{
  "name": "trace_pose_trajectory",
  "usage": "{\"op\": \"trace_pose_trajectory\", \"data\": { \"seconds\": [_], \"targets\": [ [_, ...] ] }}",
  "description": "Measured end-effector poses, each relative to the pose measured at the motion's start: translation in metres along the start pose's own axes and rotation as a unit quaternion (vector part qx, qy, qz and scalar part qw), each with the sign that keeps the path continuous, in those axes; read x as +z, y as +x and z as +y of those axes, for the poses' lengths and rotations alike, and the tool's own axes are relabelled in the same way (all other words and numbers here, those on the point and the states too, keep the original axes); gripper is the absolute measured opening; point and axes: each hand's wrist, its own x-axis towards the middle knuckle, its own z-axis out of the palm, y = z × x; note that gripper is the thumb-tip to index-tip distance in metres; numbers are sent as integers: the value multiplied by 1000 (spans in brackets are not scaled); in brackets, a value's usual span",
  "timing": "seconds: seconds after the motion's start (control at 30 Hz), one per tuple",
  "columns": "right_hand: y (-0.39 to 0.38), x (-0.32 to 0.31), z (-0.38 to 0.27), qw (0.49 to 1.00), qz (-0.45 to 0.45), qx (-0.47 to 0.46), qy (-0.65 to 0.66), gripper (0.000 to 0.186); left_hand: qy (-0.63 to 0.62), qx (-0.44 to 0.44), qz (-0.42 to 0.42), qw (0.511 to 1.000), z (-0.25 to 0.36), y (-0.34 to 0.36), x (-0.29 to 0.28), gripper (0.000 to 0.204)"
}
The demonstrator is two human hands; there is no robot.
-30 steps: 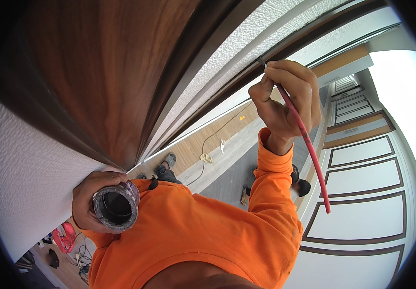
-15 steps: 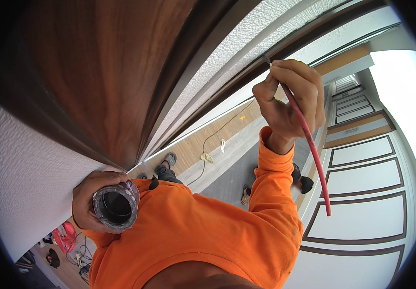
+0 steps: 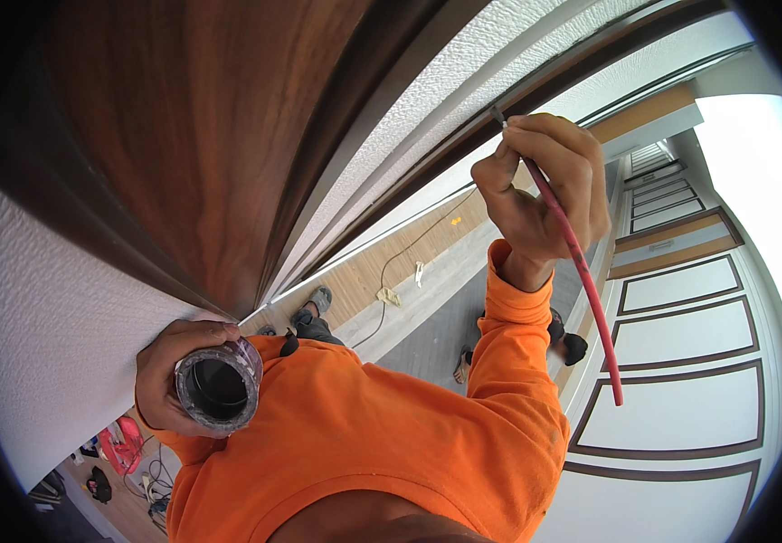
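Note:
My right hand [image 3: 549,181] is raised at the upper right, fingers pinched round the upper end of a thin paintbrush [image 3: 585,276] with a long red handle. The brush's small dark tip touches or nearly touches a dark brown trim strip [image 3: 531,90] on the white wall. At the lower left, my left hand [image 3: 165,376] wraps round a round paint pot [image 3: 253,357] with a smeared rim, held in front of my orange top. Its mouth faces up, and the inside looks dark; how much paint is in it I cannot tell.
A dark brown wooden door panel [image 3: 201,118] stands close at the upper left. Below, a cord [image 3: 383,281] and scraps lie on the wood floor [image 3: 427,244]. Red bags [image 3: 122,445] and cables sit at the lower left. Another person's dark-clad leg [image 3: 567,344] shows beyond my right sleeve.
My right hand and the brush tip have shifted slightly left, with the tip moving a little down along the brown trim. My left hand and the pot stay in place.

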Motion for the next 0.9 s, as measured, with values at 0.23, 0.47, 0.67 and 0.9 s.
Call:
{"op": "trace_pose_trajectory", "data": {
  "seconds": [0.23,0.47,0.67,0.9],
  "targets": [
    [-1,2,0,1000,9,-2,11,27,5,0,-4,1000,1,1,-1,102],
    [-2,1,0,1000,-1,-5,-4,27,-16,-7,-1,1000,0,0,0,102],
    [-1,0,1,1000,-6,-4,-1,27,-21,-7,-1,1000,0,0,0,103],
    [-1,-2,3,1000,-12,-2,1,27,-13,6,-4,1000,-2,1,0,102]
  ]
}}
